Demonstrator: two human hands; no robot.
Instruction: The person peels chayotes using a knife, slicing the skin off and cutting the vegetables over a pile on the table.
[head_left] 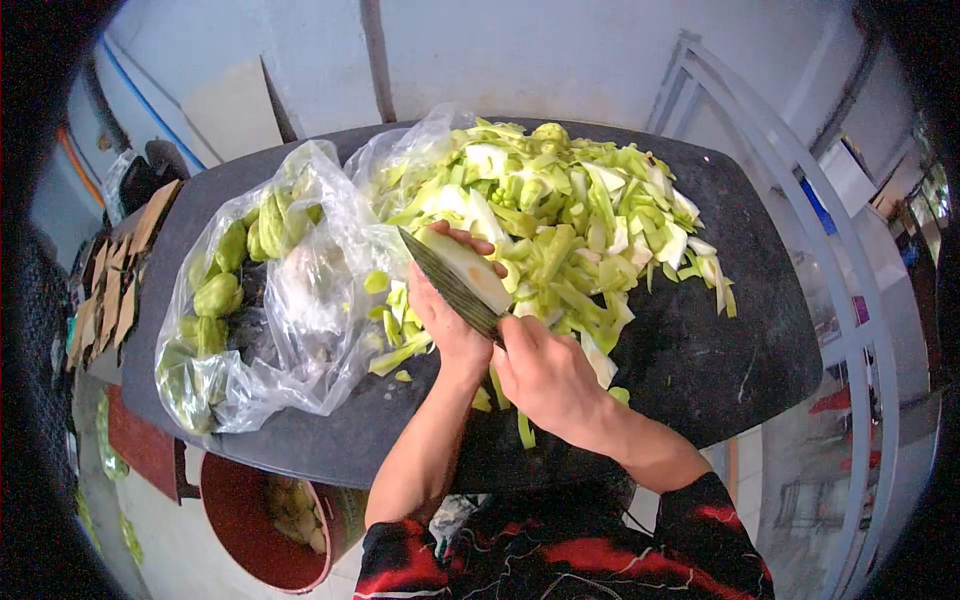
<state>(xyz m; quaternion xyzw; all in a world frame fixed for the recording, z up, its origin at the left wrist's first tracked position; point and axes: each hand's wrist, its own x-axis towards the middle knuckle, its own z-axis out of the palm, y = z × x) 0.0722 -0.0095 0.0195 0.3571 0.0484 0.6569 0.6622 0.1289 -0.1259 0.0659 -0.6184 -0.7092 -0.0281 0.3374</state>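
My left hand [447,325] is wrapped round a pale, peeled chayote piece [468,266] with a flat cut face turned up. In my right hand [555,380] is a knife [452,288], its wide dark blade slanting up to the left across the near side of the chayote. Most of the knife's handle is hidden by my fingers. Just beyond both hands spreads a large heap of green and white peelings and slices [560,215].
A clear plastic bag [320,375] with several whole green chayotes [218,295] lies left on the dark table [740,380]. Below it stands a red bucket [235,520] with pale pieces inside. A metal frame [855,340] rises at the right; a wall stands behind.
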